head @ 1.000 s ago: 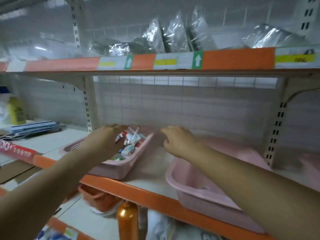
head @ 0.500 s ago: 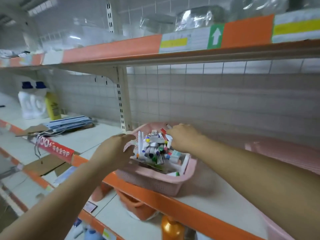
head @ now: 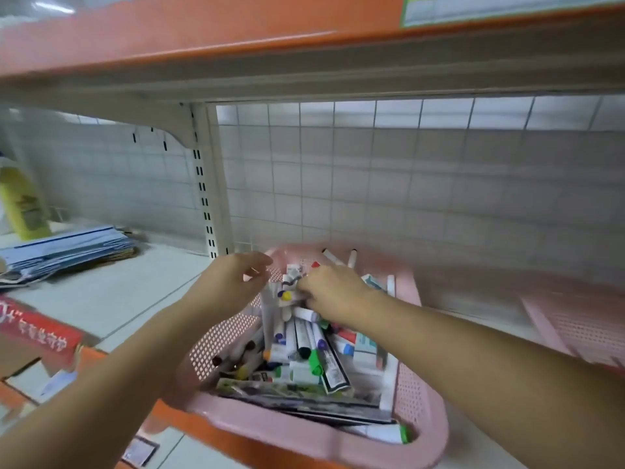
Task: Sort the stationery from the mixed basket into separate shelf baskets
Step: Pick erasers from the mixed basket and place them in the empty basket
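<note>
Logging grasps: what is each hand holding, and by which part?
Right hand seems to pinch the yellow-capped marker at its cap end; left hand: grip cannot be told.

The shelf (head: 135, 292) bears the mixed basket (head: 411, 394), a second basket (head: 581, 326), blue papers (head: 71, 247) and a yellow bottle (head: 22, 201)

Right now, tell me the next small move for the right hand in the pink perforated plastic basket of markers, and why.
Probably lift the right hand straight up with the white yellow-capped marker that its fingers seem to pinch. The marker lies on top of the pile in the pink perforated plastic basket, so it should come free, and the left hand at the left wall can steady the basket.
</note>
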`<control>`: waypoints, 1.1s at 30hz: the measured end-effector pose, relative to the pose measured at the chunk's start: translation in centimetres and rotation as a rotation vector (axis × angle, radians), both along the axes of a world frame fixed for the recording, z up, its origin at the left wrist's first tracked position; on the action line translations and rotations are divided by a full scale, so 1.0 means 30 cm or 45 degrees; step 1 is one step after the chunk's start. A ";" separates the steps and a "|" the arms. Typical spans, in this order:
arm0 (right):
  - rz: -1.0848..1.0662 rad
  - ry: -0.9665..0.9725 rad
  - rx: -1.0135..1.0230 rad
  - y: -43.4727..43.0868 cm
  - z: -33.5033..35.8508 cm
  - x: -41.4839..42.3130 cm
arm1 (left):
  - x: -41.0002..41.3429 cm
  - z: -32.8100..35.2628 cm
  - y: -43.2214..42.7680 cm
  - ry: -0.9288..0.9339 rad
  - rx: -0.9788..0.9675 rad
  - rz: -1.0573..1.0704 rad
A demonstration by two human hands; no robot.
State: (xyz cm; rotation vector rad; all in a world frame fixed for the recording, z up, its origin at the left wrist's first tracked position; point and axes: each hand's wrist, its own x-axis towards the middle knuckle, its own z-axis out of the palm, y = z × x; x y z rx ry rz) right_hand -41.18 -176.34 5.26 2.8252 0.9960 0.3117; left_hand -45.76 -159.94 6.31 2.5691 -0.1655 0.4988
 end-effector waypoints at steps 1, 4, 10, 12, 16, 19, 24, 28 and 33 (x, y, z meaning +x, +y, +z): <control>-0.006 -0.002 0.049 -0.001 0.007 0.002 | 0.021 0.002 0.007 -0.005 -0.050 -0.030; -0.035 0.025 0.324 -0.014 0.030 0.006 | 0.080 0.003 0.011 0.019 -0.299 -0.067; 0.234 -0.204 0.738 -0.032 0.025 -0.013 | 0.156 0.015 -0.012 0.493 -1.458 -0.343; 0.300 -0.346 0.672 -0.025 0.004 -0.011 | 0.165 0.018 -0.022 0.603 -1.577 -0.480; 0.351 -0.398 0.509 -0.006 -0.036 -0.034 | 0.165 0.015 -0.034 0.590 -1.713 -0.583; 0.235 -0.428 0.481 -0.006 -0.029 -0.052 | 0.167 0.013 -0.028 0.478 -1.938 -0.465; -0.271 0.119 0.243 -0.025 -0.030 -0.028 | 0.186 -0.020 0.012 0.555 -2.142 -0.303; -0.346 0.311 0.153 0.005 -0.041 -0.002 | 0.181 -0.024 0.029 0.624 -2.150 -0.342; -0.305 0.135 0.158 0.034 -0.064 0.006 | 0.191 -0.038 0.021 0.696 -1.965 -0.358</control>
